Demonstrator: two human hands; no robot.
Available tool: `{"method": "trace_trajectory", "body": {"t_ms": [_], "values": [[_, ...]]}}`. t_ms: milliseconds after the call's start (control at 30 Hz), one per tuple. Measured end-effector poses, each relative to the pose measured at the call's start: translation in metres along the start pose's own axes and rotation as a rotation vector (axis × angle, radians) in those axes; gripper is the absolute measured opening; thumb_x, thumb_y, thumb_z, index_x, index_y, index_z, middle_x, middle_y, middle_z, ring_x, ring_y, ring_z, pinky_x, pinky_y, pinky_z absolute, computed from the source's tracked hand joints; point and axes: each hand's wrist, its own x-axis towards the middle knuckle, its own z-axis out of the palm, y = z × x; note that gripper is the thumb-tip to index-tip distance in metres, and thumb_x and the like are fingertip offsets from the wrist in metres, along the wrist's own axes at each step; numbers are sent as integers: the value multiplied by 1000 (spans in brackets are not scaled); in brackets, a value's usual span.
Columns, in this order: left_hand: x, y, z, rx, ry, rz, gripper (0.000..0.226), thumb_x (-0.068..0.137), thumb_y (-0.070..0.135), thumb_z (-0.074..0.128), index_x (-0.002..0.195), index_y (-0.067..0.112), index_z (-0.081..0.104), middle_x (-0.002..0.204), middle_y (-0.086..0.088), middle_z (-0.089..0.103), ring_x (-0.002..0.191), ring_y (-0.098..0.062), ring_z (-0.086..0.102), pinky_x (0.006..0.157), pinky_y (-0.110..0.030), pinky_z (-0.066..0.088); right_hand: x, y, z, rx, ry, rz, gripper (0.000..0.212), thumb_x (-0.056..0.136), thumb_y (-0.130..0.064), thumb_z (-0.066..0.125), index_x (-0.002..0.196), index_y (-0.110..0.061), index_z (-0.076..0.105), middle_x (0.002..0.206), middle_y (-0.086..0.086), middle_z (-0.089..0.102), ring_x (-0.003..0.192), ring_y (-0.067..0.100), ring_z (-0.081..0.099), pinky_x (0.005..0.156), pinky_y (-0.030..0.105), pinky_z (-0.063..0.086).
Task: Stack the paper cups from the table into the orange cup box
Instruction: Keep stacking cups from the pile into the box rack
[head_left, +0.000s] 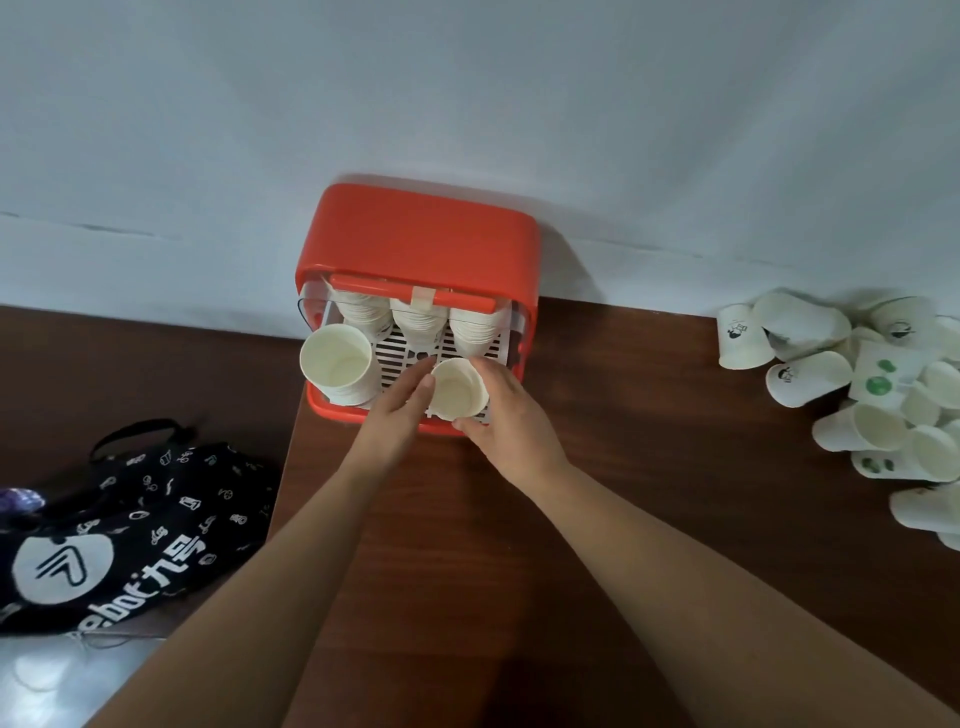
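Right hand (506, 421): your right hand grasps one paper cup (457, 391), with the thumb curled under its near side and the fingers wrapped round its right side. The fingertips are hidden behind the cup.
Left hand (396, 410): your left hand is released, its fingers nearly straight. The thumb tip rests against the cup's left rim, and a finger reaches past it toward the rack (402, 358).
Paper cup: it is tilted with its mouth toward you, at the front right of the orange box (415, 239), over the white slotted rack. Its base is hidden by its own body, so you cannot tell whether it touches the rack.
Orange box: it stands on the far left corner of the table (623, 441), against the wall, with its front open. A strip of tape crosses its upper bar.
Back stacks (418, 322): three stacks stand side by side on the rack, their tops hidden under the box's roof.
Front stack (337, 364): it stands at the front left with its mouth toward you. Its bottom is cut off by the box's front lip.
Loose cups (810, 364): they lie in a pile on their sides at the table's right, well apart from the box. Several are cut by the frame edge, and their prints are too small to read.
Black bag (130, 519): it lies below the table's left edge, and its white lettering is partly cut off.
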Motion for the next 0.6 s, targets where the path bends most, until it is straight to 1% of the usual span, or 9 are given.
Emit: {"method": "trace_trajectory", "body": {"t_ms": [33,100,167,300,333,400,467,533,600], "values": [[1,-2,0,35,0,9,37,104,32,52,141,30,52,133,16,59,123,-1,54,106,-29,41,2,1,2,-17,-14,6,81,84,-24,79,151,-22,35,150,-3,45,133,17,49,105,34,46],[5,-8,-2,134,15,37,41,102,21,54,143,27,51,130,11,63,119,-4,58,105,-34,47,7,4,4,-45,-45,27,79,85,-24,78,152,-21,35,152,-1,45,135,20,48,109,37,44],[6,-10,-1,197,30,55,45,101,17,54,145,27,49,131,8,62,120,-8,59,102,-32,48,11,4,5,-46,-78,52,79,87,-24,76,153,-21,33,155,0,42,136,21,47,109,37,42],[2,-5,2,259,56,98,46,102,16,53,147,25,46,133,9,58,123,-10,54,95,-20,42,13,1,4,9,-99,77,80,87,-28,75,154,-22,32,154,0,43,134,19,48,108,34,41],[0,-4,2,265,56,103,46,102,17,53,146,24,46,133,8,58,123,-10,54,95,-20,44,10,1,2,31,-88,67,79,86,-31,76,152,-23,34,152,-1,45,134,18,47,108,34,42],[-7,-2,2,291,65,125,46,101,19,55,146,21,45,137,3,57,126,-12,53,97,-24,45,-2,3,-6,73,-52,67,70,87,-34,75,147,-24,40,147,-3,48,133,14,47,109,34,43],[-19,1,3,341,100,144,47,99,18,58,144,17,46,141,-1,51,126,-13,50,97,-27,44,-21,8,-20,63,-30,96,64,90,-37,70,145,-21,42,147,-2,45,133,13,46,109,30,41],[-35,6,6,387,154,137,46,98,18,60,142,14,47,138,-1,45,123,-14,49,98,-30,44,-43,23,-40,20,-17,144,63,92,-40,67,146,-19,42,150,0,41,135,14,45,109,29,39],[-52,12,16,397,185,137,43,97,16,61,138,12,50,135,-2,44,117,-13,50,99,-28,45,-67,44,-63,-1,-5,205,62,93,-41,66,146,-18,43,150,1,39,135,16,44,111,32,40]]}}
